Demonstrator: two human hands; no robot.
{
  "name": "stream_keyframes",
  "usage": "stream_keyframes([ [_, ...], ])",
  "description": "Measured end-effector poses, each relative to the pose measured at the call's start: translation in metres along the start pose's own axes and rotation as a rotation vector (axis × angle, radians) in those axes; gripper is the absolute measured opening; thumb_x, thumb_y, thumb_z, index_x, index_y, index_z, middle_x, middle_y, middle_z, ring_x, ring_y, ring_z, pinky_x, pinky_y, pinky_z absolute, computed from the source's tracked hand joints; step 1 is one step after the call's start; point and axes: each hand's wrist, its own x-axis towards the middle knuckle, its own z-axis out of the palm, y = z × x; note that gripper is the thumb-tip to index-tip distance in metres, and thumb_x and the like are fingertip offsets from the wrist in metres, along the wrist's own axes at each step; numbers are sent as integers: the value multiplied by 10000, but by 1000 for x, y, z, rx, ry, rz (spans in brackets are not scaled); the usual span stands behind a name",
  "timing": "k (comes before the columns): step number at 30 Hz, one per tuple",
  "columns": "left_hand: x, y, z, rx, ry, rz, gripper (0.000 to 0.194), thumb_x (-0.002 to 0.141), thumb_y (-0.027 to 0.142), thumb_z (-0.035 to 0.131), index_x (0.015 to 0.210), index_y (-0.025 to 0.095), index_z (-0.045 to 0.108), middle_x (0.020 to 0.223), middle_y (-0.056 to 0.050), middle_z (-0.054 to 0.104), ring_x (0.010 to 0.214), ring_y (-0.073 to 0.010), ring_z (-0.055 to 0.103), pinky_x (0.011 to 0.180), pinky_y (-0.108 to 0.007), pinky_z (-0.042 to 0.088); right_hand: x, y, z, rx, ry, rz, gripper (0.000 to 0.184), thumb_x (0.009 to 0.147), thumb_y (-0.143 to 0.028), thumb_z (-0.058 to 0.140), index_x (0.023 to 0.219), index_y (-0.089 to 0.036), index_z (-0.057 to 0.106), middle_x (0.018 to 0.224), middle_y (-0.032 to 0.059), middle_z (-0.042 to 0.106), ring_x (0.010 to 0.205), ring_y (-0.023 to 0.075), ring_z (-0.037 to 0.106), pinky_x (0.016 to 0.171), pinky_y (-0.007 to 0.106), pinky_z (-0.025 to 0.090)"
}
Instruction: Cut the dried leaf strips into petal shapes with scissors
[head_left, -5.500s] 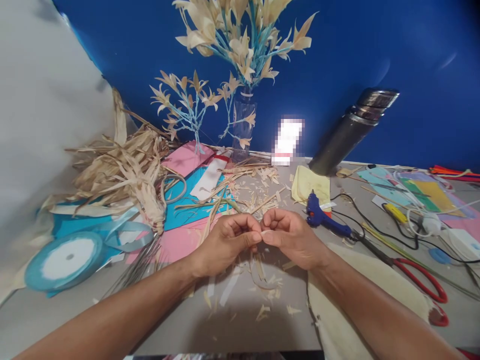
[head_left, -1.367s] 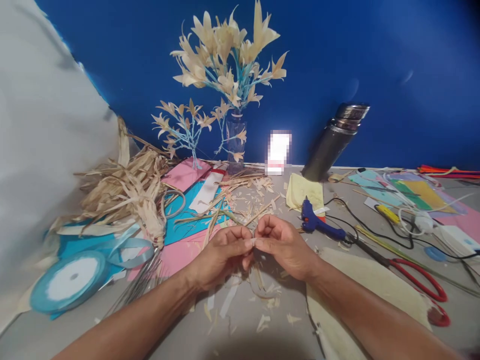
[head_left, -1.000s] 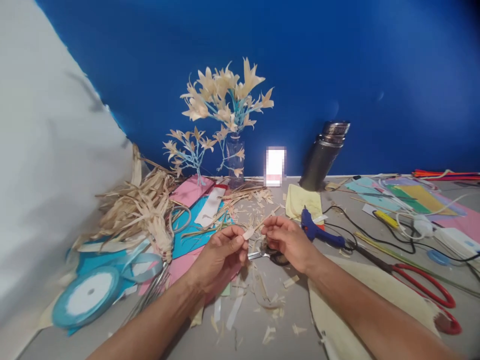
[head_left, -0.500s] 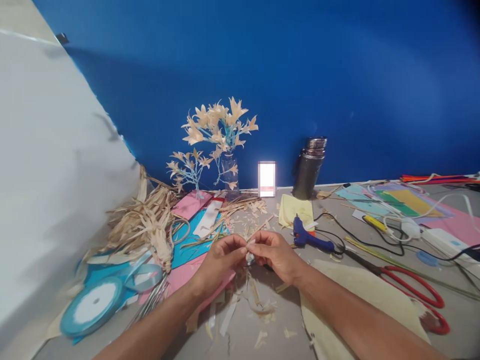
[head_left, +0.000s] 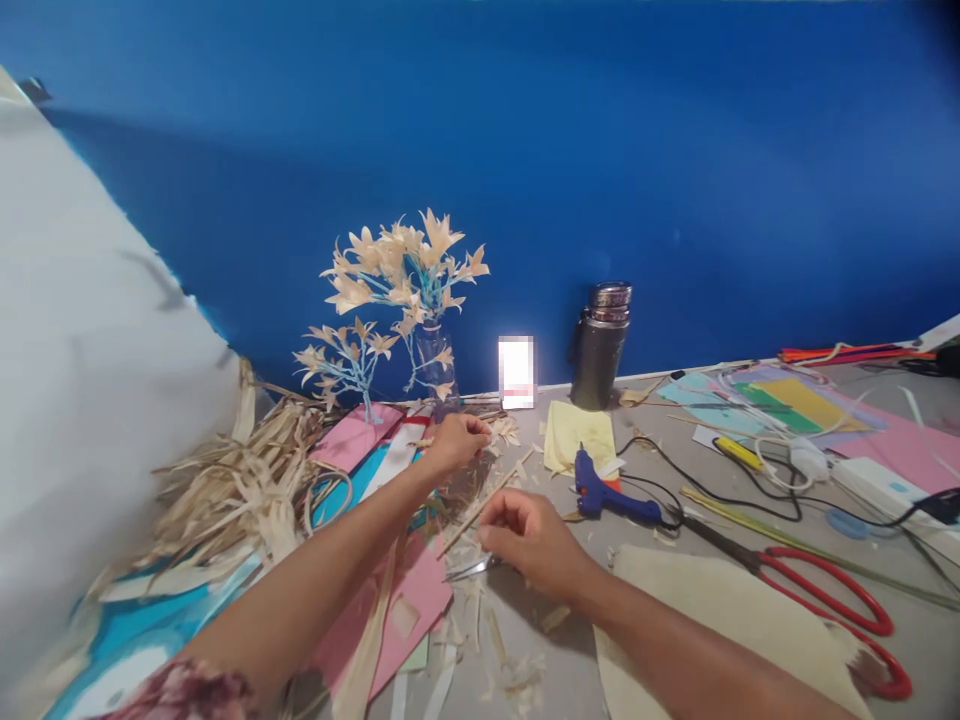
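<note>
My left hand [head_left: 459,440] reaches out over the far part of the table, fingers bent together beside a small pile of pale husk petals [head_left: 506,432]. What its fingertips hold, if anything, is hidden. Closer to me, my right hand [head_left: 529,538] has its thumb and forefinger curled into a pinch, and I cannot make out anything between them. Beneath it the metal blades of small scissors [head_left: 469,571] point left, their handles hidden by the hand. A thin straw-coloured stick [head_left: 480,508] lies slantwise between the hands. Husk scraps [head_left: 510,655] are scattered below.
Husk flowers [head_left: 409,265] on blue stems stand in a clear bottle at the back, near a dark flask [head_left: 602,350]. A blue glue gun [head_left: 611,495] and red-handled scissors [head_left: 825,585] lie right. Dried husks [head_left: 240,480] and pink paper [head_left: 412,610] are left.
My hands were together, pinching something small; now they are apart. The left has moved away toward the petal pile, while the right stays near the middle. The view has shifted slightly right.
</note>
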Motion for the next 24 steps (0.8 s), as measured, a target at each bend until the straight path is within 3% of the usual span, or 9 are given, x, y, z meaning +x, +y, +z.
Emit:
stream_keyframes([
  [3,21,0,9,65,28,-11,83,620,63,689,601,133,650,378,27,504,384,-106,446,422,-221,289,-4,1,0,-234,-83,-78,56,705,-140,621,702,-190,645,599,-28,580,557,116,473,533,233,333],
  [5,22,2,6,81,39,4,75,632,58,678,634,130,657,421,21,542,403,-106,468,441,-224,309,-2,1,-6,-296,-77,-98,63,721,-147,622,695,-193,654,610,-20,607,572,126,502,553,239,354],
  [9,-5,8,-20,64,15,52,52,725,117,616,720,141,662,633,-11,674,455,-81,513,477,-208,356,9,-2,-29,-265,178,-63,150,811,-312,609,727,-191,638,641,3,635,598,157,553,570,258,388],
  [11,-29,9,-40,53,-21,63,92,780,199,600,730,143,652,643,-21,681,452,-85,520,477,-209,377,16,-2,-40,-349,221,-40,224,838,-374,593,724,-183,622,636,13,641,603,166,569,582,265,395],
  [13,-57,6,-61,60,-75,86,167,810,270,592,727,136,647,641,-40,681,458,-93,531,468,-209,383,18,-3,-45,-525,109,4,226,852,-355,572,716,-182,621,643,19,653,609,168,578,582,264,381],
  [18,-115,-13,-97,100,-41,1,202,796,326,624,743,138,673,632,-34,667,485,-99,523,471,-206,376,9,-6,-42,-1238,-220,17,117,800,-281,615,723,-205,660,739,50,696,704,206,599,567,278,260],
  [21,-141,-27,-100,151,-35,-42,189,793,317,621,726,151,683,618,-21,657,509,-114,535,501,-217,386,2,-11,-41,-1327,-340,-5,49,783,-256,629,780,-222,663,799,38,698,727,200,594,552,279,232],
  [24,-162,-41,-89,231,-109,-18,136,784,266,618,742,172,707,709,-33,684,636,-153,594,600,-244,429,0,-14,-45,-1302,-387,-4,89,739,-179,641,819,-218,636,843,24,680,735,176,585,551,267,251],
])
